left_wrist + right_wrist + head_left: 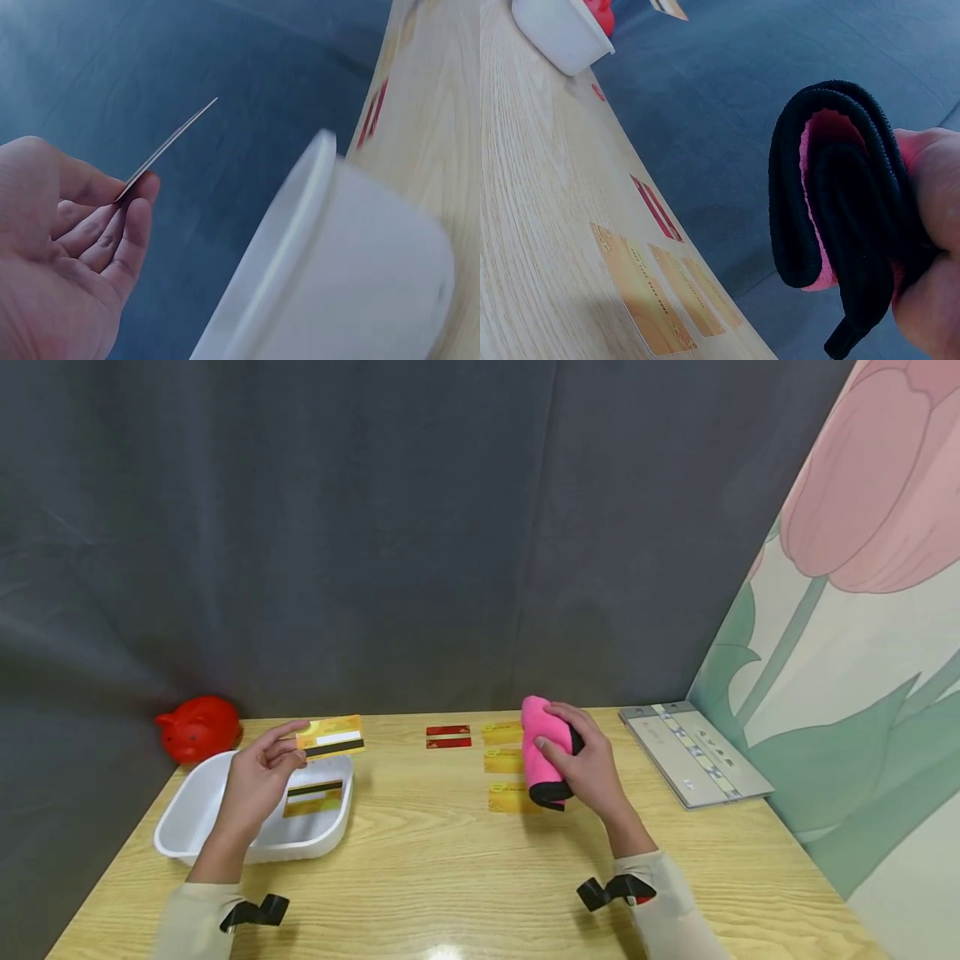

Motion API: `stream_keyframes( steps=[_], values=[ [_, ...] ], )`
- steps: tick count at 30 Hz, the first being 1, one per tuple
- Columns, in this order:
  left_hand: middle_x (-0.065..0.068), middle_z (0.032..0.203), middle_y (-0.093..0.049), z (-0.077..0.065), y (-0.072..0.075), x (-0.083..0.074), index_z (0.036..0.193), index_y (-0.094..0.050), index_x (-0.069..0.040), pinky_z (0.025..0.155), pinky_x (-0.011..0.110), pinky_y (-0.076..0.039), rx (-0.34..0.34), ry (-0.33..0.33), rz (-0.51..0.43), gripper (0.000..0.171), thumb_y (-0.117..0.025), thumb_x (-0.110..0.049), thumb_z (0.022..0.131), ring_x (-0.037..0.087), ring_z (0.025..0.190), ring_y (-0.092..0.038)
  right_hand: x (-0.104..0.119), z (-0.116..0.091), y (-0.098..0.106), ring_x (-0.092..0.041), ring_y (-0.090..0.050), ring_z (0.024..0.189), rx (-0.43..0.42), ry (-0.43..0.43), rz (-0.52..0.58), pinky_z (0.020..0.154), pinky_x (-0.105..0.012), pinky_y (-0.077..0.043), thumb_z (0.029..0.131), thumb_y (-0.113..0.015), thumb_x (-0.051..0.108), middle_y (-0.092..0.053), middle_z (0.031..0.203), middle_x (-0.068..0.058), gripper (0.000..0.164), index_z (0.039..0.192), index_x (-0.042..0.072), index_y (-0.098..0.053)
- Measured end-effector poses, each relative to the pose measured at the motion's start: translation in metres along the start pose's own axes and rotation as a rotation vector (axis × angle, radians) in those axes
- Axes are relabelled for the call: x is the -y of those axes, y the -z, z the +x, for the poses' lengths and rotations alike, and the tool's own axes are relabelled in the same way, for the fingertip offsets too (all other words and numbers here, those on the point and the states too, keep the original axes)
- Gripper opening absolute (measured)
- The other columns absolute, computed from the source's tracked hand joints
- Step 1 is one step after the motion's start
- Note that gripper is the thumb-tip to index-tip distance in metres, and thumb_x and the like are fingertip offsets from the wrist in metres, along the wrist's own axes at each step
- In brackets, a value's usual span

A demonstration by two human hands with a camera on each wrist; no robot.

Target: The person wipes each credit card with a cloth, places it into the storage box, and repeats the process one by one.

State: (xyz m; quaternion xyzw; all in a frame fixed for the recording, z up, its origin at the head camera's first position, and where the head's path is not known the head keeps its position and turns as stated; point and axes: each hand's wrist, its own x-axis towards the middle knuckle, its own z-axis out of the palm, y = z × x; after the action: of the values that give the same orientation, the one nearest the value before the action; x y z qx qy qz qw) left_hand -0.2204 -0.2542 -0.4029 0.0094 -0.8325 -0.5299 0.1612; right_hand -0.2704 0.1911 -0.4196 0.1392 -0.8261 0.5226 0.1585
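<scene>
My left hand (255, 772) pinches a yellow card (330, 737) with a black stripe and holds it in the air above the white plastic basin (168, 827). In the left wrist view this card (171, 142) is seen edge-on between thumb and fingers. A similar striped card (313, 799) lies inside the basin. On the right, my right hand (588, 760) grips a folded pink cloth (542, 747) with black edging. Its black-edged folds (832, 195) face the right wrist camera. Three yellow cards (514, 797) lie in a column beside the cloth, partly covered by it in the head view.
Left of those cards lies a flat red piece (448, 742) with a pale stripe. Behind the basin sits a red piggy bank (198, 729). A grey notebook (697, 752) with a patterned band lies at the right edge of the wooden table (420, 877). A dark curtain (390, 543) hangs behind.
</scene>
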Motion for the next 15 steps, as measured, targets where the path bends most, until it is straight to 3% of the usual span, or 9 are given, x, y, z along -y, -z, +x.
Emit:
stream_keyframes(
  steps=[5,10,15],
  values=[
    [-0.014,0.091,-0.072,-0.003,0.019,0.016,0.142,-0.060,-0.006,0.079,0.010,-0.054,0.009,0.049,0.034,0.038,-0.058,-0.009,0.104,0.001,0.082,-0.069,0.003,0.001,0.000,-0.034,-0.053,0.134,0.002,-0.001,-0.006,0.103,-0.054,-0.052,0.094,-0.077,0.020,-0.051,0.154,-0.009,0.049,0.141,0.021,-0.063],
    [-0.012,0.097,-0.069,-0.001,0.028,0.029,0.145,-0.056,-0.004,0.080,0.009,-0.054,0.035,0.130,0.047,0.039,-0.053,-0.009,0.106,0.001,0.087,-0.065,0.002,0.001,-0.001,-0.034,-0.053,0.135,0.010,0.007,-0.011,0.103,-0.053,-0.052,0.093,-0.077,0.018,-0.051,0.154,-0.009,0.050,0.141,0.021,-0.063],
    [0.003,0.111,-0.069,0.002,0.029,0.038,0.145,-0.057,-0.005,0.080,0.014,-0.056,0.095,0.168,0.131,0.038,-0.051,-0.010,0.108,0.002,0.087,-0.064,0.000,0.000,-0.001,-0.034,-0.052,0.136,0.024,0.005,-0.006,0.103,-0.052,-0.051,0.093,-0.077,0.017,-0.052,0.153,-0.009,0.050,0.141,0.021,-0.062]
  ],
)
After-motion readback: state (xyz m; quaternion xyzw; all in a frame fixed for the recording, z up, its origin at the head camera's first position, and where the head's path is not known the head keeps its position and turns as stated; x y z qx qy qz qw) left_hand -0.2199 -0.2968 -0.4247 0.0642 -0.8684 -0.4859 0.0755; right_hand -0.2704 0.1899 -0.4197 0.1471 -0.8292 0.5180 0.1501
